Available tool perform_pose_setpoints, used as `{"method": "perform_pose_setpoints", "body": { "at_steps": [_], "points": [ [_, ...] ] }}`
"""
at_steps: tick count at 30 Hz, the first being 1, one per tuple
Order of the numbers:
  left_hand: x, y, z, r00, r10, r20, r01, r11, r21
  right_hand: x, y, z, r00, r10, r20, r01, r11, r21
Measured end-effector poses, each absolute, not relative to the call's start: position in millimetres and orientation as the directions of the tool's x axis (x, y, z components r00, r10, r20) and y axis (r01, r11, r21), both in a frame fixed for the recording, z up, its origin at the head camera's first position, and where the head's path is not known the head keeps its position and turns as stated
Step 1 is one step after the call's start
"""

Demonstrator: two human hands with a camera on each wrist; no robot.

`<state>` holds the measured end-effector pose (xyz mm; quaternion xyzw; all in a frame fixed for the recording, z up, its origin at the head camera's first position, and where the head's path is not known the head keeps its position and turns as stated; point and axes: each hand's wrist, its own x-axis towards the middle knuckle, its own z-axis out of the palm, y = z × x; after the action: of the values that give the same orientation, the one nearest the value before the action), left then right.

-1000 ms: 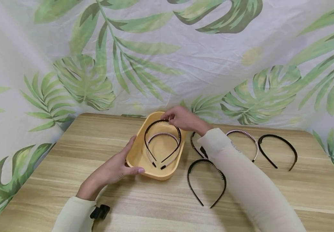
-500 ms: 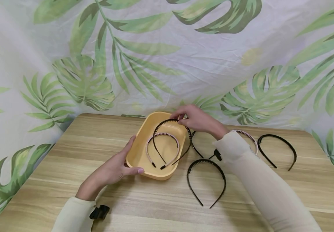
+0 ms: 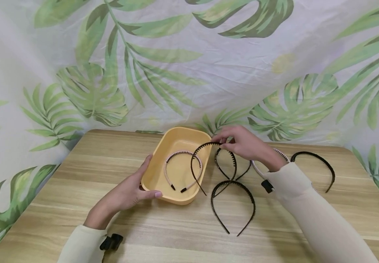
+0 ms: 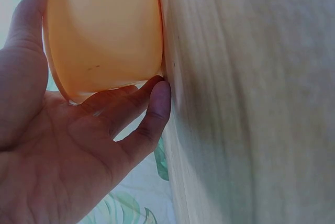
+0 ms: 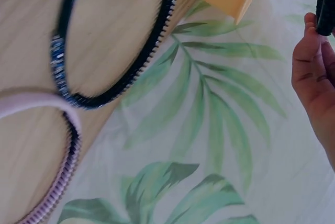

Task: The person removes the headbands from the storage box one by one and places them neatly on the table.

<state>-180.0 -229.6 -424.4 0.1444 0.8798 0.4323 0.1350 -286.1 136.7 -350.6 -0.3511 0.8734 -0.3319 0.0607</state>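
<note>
My right hand (image 3: 243,144) pinches a black toothed headband (image 3: 193,164) by the top of its arch, its tips hanging down over the right side of a yellow bin (image 3: 177,200). In the right wrist view, fingertips grip that black headband (image 5: 325,4) at the far right edge. My left hand (image 3: 127,190) holds the bin at its near-left corner, thumb by the front rim and fingers along the side. The left wrist view shows my palm (image 4: 63,156) against the bin's wall (image 4: 107,30). Inside the bin lies a pink headband (image 3: 167,175).
Right of the bin lie a black headband (image 3: 253,210) in front, another black headband (image 3: 218,167) behind it, a pink headband (image 3: 257,169) partly hidden by my right arm, and a further black headband (image 3: 328,165). A leaf-patterned cloth (image 3: 163,91) hangs behind the wooden table (image 3: 110,146).
My right hand has carried the black headband rightward from over the middle of the bin to its right edge. The left hand keeps its hold on the bin, and the pink headband inside stays put.
</note>
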Motion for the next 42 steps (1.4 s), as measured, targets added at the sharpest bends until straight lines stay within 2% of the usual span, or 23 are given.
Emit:
{"method": "perform_pose_setpoints", "body": {
  "at_steps": [7, 17, 25, 42],
  "points": [
    [-179, -231, -425, -0.92, 0.376, -0.112, 0.134, 0.569, 0.811, -273, 160, -359, -0.744, -0.656, 0.127, -0.576, 0.532, -0.621],
    [-180, -231, -427, -0.913, 0.394, -0.105, 0.138, 0.541, 0.83, -251, 201, -371, -0.779, -0.626, 0.04, -0.516, 0.605, -0.606],
    [-180, -231, -427, -0.914, 0.391, -0.107, 0.135, 0.543, 0.829, -234, 225, -383, -0.789, -0.613, 0.046, -0.51, 0.611, -0.606],
    [-179, -230, -426, -0.918, 0.378, -0.117, 0.121, 0.55, 0.826, -218, 266, -404, -0.817, -0.576, 0.011, -0.458, 0.638, -0.619]
  ]
}}
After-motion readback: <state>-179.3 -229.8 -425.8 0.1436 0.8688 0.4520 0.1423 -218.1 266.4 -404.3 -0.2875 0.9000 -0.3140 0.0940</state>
